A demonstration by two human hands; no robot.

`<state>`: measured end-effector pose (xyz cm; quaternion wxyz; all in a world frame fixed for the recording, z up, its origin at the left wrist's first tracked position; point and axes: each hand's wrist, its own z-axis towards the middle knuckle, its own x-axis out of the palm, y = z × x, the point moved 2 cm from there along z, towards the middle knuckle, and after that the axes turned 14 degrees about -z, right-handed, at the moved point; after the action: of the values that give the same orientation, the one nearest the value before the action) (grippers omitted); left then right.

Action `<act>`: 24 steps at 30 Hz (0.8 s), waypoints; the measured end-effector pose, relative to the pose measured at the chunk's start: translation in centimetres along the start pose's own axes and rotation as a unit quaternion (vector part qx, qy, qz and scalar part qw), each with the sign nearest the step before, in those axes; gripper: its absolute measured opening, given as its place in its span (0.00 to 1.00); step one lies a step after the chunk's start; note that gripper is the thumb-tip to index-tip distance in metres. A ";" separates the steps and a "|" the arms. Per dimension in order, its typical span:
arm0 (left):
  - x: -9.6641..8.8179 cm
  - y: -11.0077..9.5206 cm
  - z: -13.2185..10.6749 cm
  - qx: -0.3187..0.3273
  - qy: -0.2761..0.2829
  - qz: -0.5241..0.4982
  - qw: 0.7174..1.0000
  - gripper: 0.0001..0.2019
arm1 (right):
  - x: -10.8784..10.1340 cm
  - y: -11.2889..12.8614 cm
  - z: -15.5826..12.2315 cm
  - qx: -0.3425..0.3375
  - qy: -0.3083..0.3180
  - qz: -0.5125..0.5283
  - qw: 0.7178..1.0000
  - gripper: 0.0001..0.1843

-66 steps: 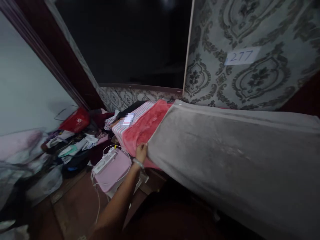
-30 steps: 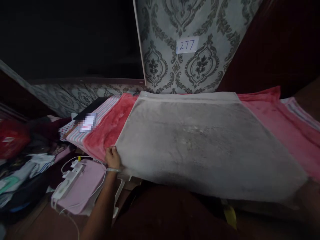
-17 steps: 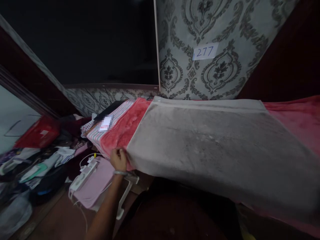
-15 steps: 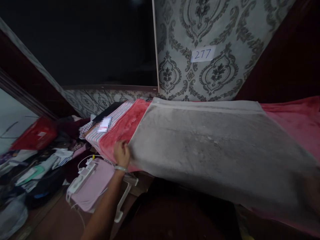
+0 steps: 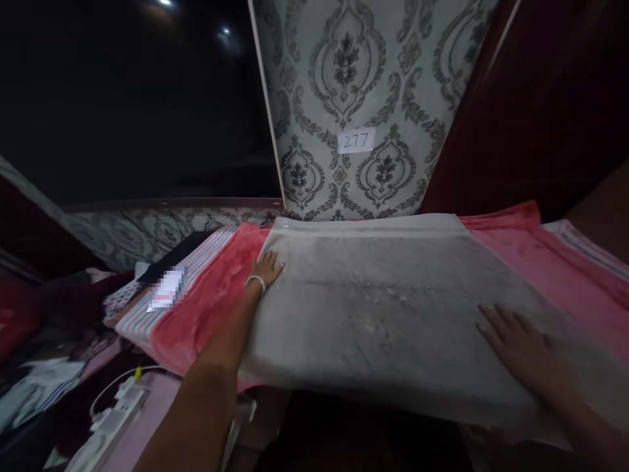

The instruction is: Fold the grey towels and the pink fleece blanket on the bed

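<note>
Nearest, at the lower left, a white power strip lies below the blanket's edge. The right hand rests flat on the grey towel, its grip wide, holding nothing. The towel lies spread over a red blanket. Farther in, the left hand lies on the towel's left edge, grip likewise wide, fingers flat. Beyond, a paper label reading 277 sits on the patterned wallpaper.

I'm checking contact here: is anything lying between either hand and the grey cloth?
Nothing visible. The left hand rests flat on the grey cloth near its left edge, and the right hand lies flat on its right part.
</note>
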<state>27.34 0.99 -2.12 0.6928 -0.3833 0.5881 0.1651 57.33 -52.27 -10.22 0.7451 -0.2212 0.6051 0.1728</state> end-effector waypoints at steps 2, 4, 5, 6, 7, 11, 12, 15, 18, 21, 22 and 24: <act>-0.7 0.7 1.2 -0.025 0.002 0.005 1.000 0.32 | 0.1 0.1 0.1 0.002 -0.001 -0.018 1.000 0.42; -1.2 0.9 1.9 -0.037 0.005 0.008 0.999 0.33 | 0.0 0.4 0.2 0.009 -0.010 -0.027 1.000 0.41; -1.4 0.8 2.0 -0.039 0.004 0.009 0.999 0.33 | -0.1 0.6 0.2 0.010 -0.015 -0.029 0.999 0.39; -1.4 0.8 2.1 -0.039 0.003 0.010 0.999 0.33 | -0.2 0.7 0.2 0.010 -0.019 -0.031 0.999 0.37; -1.5 0.8 2.1 -0.036 0.001 0.012 0.999 0.34 | -0.4 0.8 0.3 0.009 -0.020 -0.034 0.999 0.35; -1.3 1.5 2.7 -0.027 -0.030 0.039 0.998 0.34 | -0.9 0.6 1.0 0.013 -0.002 -0.040 0.999 0.32; -1.3 1.5 3.1 -0.001 -0.036 0.052 0.998 0.35 | -1.2 0.6 1.4 0.016 0.002 -0.037 0.999 0.32; -1.4 0.6 4.7 0.069 -0.039 0.077 0.994 0.34 | -2.5 1.5 3.5 0.004 -0.005 -0.025 1.000 0.32; -1.6 -1.3 6.8 0.085 -0.041 0.082 0.992 0.34 | -4.1 3.9 7.1 -0.040 -0.009 -0.004 0.999 0.33; -1.3 -2.8 8.8 0.077 -0.025 0.093 0.992 0.33 | -4.9 6.6 11.2 -0.083 0.011 0.023 0.996 0.33; -1.1 -3.0 9.3 0.063 -0.020 0.091 0.994 0.33 | -4.9 7.4 12.4 -0.099 0.019 0.033 0.994 0.33; -0.7 -2.9 10.2 0.027 -0.022 0.076 0.996 0.33 | -4.5 8.2 14.5 -0.141 0.029 0.046 0.989 0.33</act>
<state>36.14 6.68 -0.37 0.7014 -0.3145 0.6042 0.2100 64.08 -37.48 -4.37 0.6796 -0.3008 0.6059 0.2837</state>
